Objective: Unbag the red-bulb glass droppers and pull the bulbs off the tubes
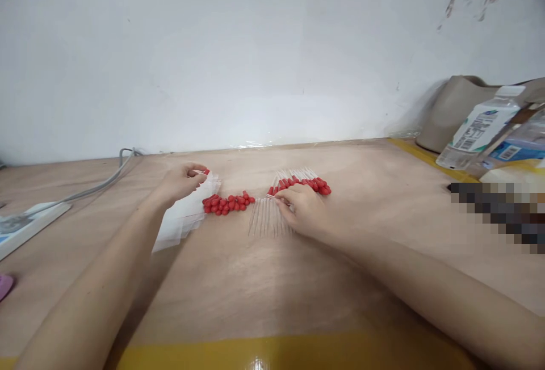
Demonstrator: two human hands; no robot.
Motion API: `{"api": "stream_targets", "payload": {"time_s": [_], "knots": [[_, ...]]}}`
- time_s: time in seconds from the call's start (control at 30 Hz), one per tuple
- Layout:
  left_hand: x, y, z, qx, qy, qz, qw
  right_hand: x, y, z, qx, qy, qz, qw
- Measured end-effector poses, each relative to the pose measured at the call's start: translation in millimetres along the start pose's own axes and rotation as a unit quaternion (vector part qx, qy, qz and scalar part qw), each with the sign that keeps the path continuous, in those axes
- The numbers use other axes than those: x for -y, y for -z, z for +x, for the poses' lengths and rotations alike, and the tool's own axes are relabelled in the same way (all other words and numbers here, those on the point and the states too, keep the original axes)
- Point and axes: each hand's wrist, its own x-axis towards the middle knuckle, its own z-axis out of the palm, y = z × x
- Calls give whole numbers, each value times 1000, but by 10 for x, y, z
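Observation:
My left hand [187, 180] pinches a small red rubber bulb [206, 171] above a fanned stack of clear plastic bags [179, 222]. Loose red bulbs [230, 204] lie in a pile just right of the bags. My right hand [304, 205] has its fingers closed on the end of a thin clear dropper tube [271, 196]; much of that tube is hidden. Beneath and left of this hand, a row of bare clear tubes [264, 219] lies with tips toward me. Behind it are several droppers fitted with red bulbs [321, 185], their thin tips pointing toward the wall.
A grey cable [102, 184] leads to a white power strip [38, 228] at left. At right stand a leaning plastic bottle [479, 126] and a grey-beige bin [440, 112]. Yellow tape [255, 353] covers the table's front edge. A purple object [5, 286] shows at far left.

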Motion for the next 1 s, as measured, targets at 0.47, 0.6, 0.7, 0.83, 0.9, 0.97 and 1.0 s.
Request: {"api": "stream_targets", "payload": {"time_s": [0.47, 0.6, 0.7, 0.83, 0.9, 0.97, 1.0], "knots": [[328, -24, 119, 142, 48, 50, 987, 230, -405, 25, 21, 82, -120, 989], [392, -22, 174, 129, 57, 57, 988, 314, -360, 15, 48, 30, -66, 996], [430, -20, 200, 133, 64, 48, 988, 361, -339, 14, 49, 22, -41, 998], [443, -19, 209, 115, 59, 67, 989, 381, -328, 15, 57, 24, -38, 997], [426, -22, 208, 68, 27, 91, 993, 369, -326, 13, 62, 25, -41, 997], [389, -28, 198, 11, -10, 116, 993, 349, -326, 5, 69, 26, -46, 996], [362, -31, 189, -10, -23, 125, 992, 339, -328, -1, 71, 25, -49, 996]]}}
